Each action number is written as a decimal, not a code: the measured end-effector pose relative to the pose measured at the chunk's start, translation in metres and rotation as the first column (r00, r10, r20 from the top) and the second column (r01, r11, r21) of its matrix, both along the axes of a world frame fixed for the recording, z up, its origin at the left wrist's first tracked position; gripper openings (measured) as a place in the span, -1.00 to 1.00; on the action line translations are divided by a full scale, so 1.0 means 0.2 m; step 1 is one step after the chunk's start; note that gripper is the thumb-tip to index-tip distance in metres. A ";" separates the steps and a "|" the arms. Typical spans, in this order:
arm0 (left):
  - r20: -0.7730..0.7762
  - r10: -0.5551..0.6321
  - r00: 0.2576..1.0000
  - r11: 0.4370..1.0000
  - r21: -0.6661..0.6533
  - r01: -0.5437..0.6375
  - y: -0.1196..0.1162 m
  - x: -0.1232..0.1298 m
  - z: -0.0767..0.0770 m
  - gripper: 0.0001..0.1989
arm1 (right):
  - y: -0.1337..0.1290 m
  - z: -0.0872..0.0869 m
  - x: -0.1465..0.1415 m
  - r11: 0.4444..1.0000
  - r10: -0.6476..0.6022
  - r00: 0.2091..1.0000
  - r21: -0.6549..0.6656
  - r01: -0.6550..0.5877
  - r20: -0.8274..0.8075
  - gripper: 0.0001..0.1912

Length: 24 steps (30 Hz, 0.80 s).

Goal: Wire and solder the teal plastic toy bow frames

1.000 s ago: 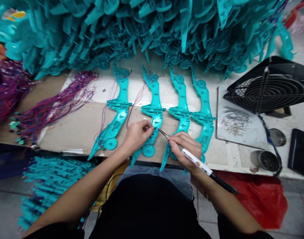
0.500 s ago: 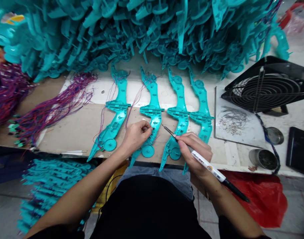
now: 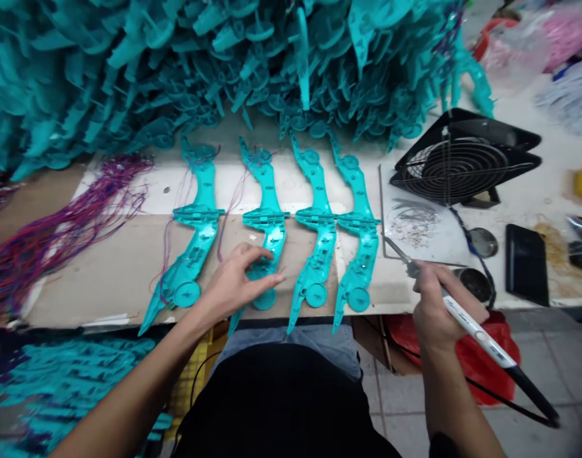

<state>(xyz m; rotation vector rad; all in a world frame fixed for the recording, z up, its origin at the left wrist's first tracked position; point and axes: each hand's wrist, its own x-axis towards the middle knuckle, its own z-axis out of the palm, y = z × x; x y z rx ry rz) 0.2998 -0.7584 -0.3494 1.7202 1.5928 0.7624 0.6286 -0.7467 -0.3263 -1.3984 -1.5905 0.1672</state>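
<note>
My right hand [image 3: 446,305] is closed round a white soldering iron [image 3: 479,334], its metal tip pointing up and left near the edge of a white board. With thumb and fingers apart, my left hand [image 3: 238,277] hovers over the lower half of a teal plastic part [image 3: 274,235], partly hiding it. To its left lies a matching teal part [image 3: 202,242] with thin red and blue wires [image 3: 166,254] along it. Two more teal parts, one in the middle [image 3: 319,248] and one at the right [image 3: 364,248], lie side by side; no loose wires show on them.
A huge heap of teal parts [image 3: 200,63] fills the back. Bundled wires [image 3: 81,222] lie at the left. At the right are a black fan [image 3: 462,159], a marked white board [image 3: 415,229], round tins [image 3: 484,242] and a black phone-like slab [image 3: 526,264]. More teal parts [image 3: 81,381] are stacked below.
My left hand has gone from a pinch on the second teal part to spread fingers. My right hand has carried the soldering iron away to the right. The view has shifted right.
</note>
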 end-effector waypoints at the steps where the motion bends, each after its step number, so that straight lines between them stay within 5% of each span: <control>1: -0.028 -0.029 0.999 0.999 0.016 0.029 -0.01 0.00 -0.01 -0.67 | 0.01 0.00 0.02 0.998 -0.040 0.999 0.047 0.040 0.010 -0.85; 8: -0.065 -0.011 0.998 1.000 -0.001 0.011 -0.06 0.02 -0.09 -0.74 | 0.12 -0.04 0.15 0.965 -0.230 0.969 0.153 0.215 0.087 -0.83; 19: 0.082 0.247 0.966 0.967 -0.083 -0.240 -0.10 0.00 0.02 -0.71 | 0.22 -0.08 0.15 0.973 -0.223 0.975 -0.069 0.221 -0.024 -0.73; 24: 0.316 0.477 0.820 0.852 -0.395 -0.343 -0.13 -0.01 0.08 -0.67 | 0.25 -0.08 0.16 0.942 -0.310 0.935 -0.185 0.279 -0.172 -0.69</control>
